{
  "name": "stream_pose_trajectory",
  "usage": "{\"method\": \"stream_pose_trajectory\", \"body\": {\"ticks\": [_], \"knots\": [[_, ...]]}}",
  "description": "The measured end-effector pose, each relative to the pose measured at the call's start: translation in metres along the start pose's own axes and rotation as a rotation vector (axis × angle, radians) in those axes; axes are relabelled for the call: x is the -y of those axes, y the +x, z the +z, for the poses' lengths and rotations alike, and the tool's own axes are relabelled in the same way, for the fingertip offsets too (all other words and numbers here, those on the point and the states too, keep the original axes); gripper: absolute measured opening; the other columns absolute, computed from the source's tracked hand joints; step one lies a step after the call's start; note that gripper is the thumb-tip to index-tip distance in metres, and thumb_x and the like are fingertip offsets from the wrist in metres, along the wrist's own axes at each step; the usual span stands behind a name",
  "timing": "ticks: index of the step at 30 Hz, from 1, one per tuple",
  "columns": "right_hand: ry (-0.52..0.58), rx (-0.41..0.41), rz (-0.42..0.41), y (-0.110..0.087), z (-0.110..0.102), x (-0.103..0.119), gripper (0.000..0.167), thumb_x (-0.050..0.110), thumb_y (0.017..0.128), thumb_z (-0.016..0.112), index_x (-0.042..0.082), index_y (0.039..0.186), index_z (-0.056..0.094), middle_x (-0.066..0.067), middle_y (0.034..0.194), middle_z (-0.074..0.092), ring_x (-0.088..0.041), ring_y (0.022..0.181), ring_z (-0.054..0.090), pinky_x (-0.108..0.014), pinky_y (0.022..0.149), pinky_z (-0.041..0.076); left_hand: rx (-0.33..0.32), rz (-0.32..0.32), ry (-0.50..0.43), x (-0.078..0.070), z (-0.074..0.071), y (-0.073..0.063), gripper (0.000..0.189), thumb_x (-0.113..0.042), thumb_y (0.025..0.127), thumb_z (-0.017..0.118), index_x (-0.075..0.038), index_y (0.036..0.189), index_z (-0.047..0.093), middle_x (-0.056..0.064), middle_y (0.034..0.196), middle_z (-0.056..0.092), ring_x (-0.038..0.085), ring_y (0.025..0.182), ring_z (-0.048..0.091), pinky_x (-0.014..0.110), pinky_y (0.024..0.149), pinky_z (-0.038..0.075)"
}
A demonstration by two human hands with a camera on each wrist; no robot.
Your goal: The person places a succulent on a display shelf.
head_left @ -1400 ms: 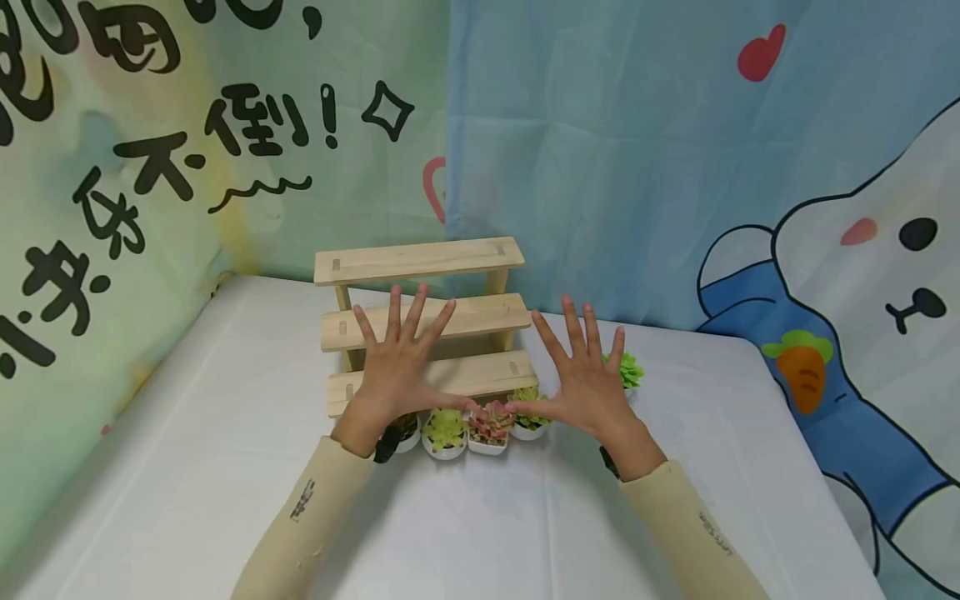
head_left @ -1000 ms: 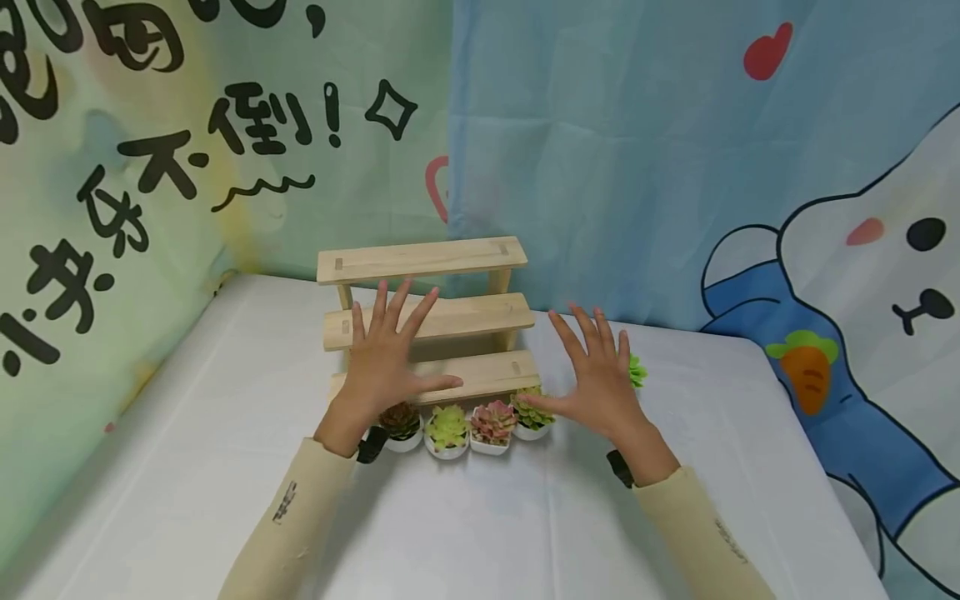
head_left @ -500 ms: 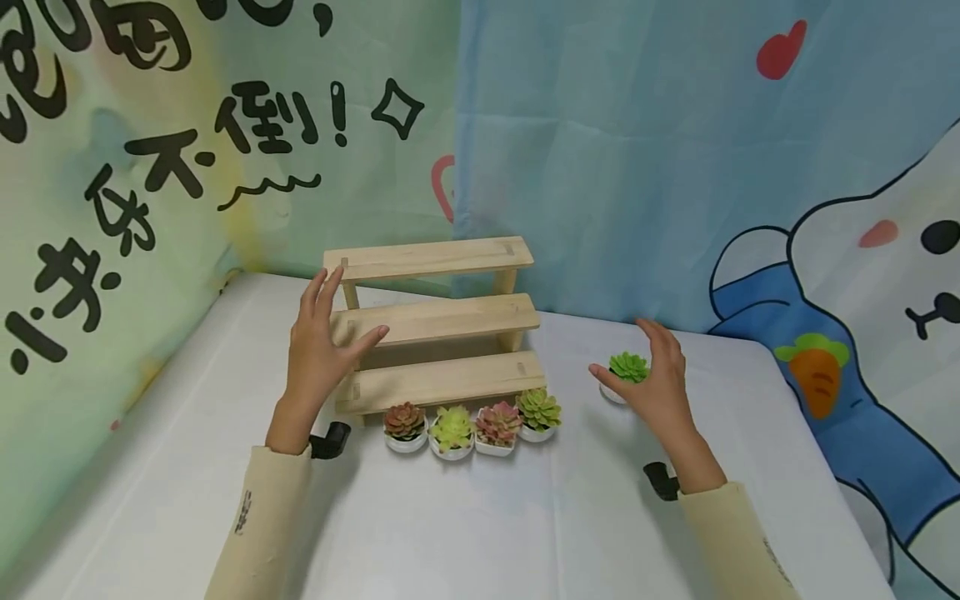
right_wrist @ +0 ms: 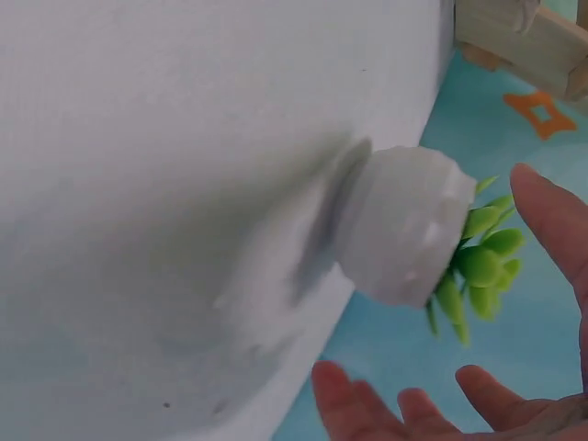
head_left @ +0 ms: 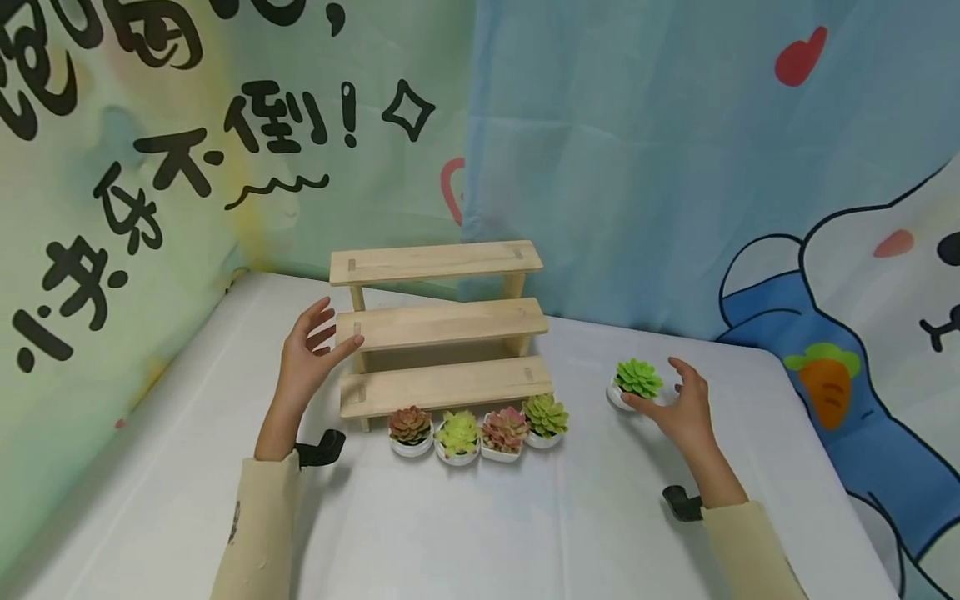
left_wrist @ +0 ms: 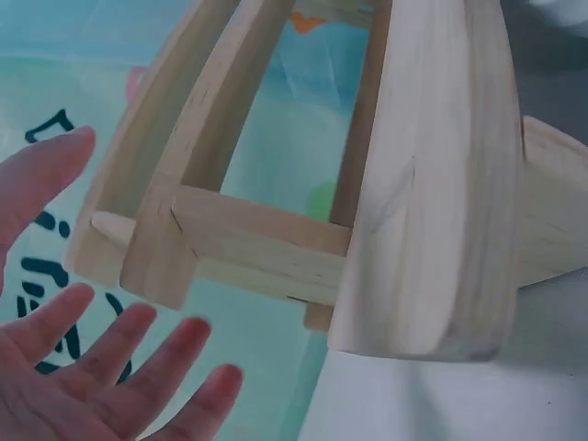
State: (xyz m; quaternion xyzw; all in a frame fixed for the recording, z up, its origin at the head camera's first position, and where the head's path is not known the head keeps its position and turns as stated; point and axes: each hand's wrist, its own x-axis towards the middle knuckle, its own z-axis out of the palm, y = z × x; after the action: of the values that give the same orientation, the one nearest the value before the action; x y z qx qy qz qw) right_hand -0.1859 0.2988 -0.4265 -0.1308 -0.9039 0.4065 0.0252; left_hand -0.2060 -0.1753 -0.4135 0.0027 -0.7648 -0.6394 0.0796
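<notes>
A three-tier wooden shelf [head_left: 442, 325] stands toward the back of the white table. Beside its left end is my left hand [head_left: 303, 358], fingers relaxed and apart, holding nothing; the left wrist view shows the same hand [left_wrist: 101, 367] next to the shelf's end boards [left_wrist: 423, 202]. On the right, a bright green succulent [head_left: 637, 379] in a white pot [right_wrist: 400, 225] sits upright on the table. My right hand [head_left: 684, 412] is spread around its near right side, thumb close to the pot, nothing gripped.
Several potted succulents stand in a row along the shelf's front: a brownish-red one [head_left: 410, 427], a yellow-green one [head_left: 458, 435], a pink one [head_left: 505, 432] and a green one [head_left: 545, 417]. Printed cloth [head_left: 600, 167] hangs behind the table.
Both hands have moved apart from in front of the shelf: the left to the shelf's left end, the right over to the lone green succulent. The head view has shifted slightly.
</notes>
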Motion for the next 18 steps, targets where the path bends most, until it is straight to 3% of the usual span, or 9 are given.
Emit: {"method": "stream_pose_trajectory", "body": {"ticks": [4, 8, 15, 18], "knots": [[0.052, 0.051, 0.046, 0.004, 0.001, -0.007, 0.095, 0.019, 0.087, 0.075, -0.002, 0.154, 0.011, -0.033, 0.154, 0.018, -0.049, 0.134, 0.033, -0.058, 0.105, 0.036, -0.005, -0.043, -0.046, 0.006, 0.0, 0.001, 0.077, -0.004, 0.088, 0.072, -0.009, 0.152, 0.031, 0.018, 0.148, 0.041, 0.038, 0.126, 0.048, 0.032, 0.097, 0.047], [0.074, 0.095, 0.087, 0.009, 0.003, -0.01, 0.094, 0.026, 0.089, 0.072, -0.003, 0.154, 0.01, -0.035, 0.151, 0.021, -0.048, 0.129, 0.039, -0.056, 0.103, 0.04, -0.008, -0.051, -0.08, 0.013, 0.0, 0.002, 0.077, 0.001, 0.087, 0.071, -0.007, 0.152, 0.031, 0.016, 0.148, 0.041, 0.033, 0.119, 0.053, 0.012, 0.08, 0.049], [0.034, 0.132, 0.119, 0.011, 0.006, -0.007, 0.095, 0.028, 0.088, 0.073, -0.006, 0.152, 0.012, -0.036, 0.149, 0.023, -0.046, 0.127, 0.038, -0.055, 0.102, 0.038, -0.009, -0.036, -0.134, 0.018, 0.0, 0.002, 0.075, 0.004, 0.086, 0.071, -0.006, 0.15, 0.034, 0.015, 0.147, 0.04, 0.001, 0.096, 0.059, 0.012, 0.078, 0.05], [0.019, 0.13, 0.12, 0.011, 0.007, -0.008, 0.092, 0.026, 0.089, 0.072, -0.008, 0.151, 0.015, -0.035, 0.149, 0.025, -0.044, 0.125, 0.04, -0.053, 0.1, 0.04, -0.012, -0.022, -0.131, 0.017, -0.001, 0.005, 0.074, 0.003, 0.086, 0.071, -0.006, 0.15, 0.035, 0.016, 0.146, 0.042, 0.001, 0.095, 0.058, 0.012, 0.078, 0.05]]}}
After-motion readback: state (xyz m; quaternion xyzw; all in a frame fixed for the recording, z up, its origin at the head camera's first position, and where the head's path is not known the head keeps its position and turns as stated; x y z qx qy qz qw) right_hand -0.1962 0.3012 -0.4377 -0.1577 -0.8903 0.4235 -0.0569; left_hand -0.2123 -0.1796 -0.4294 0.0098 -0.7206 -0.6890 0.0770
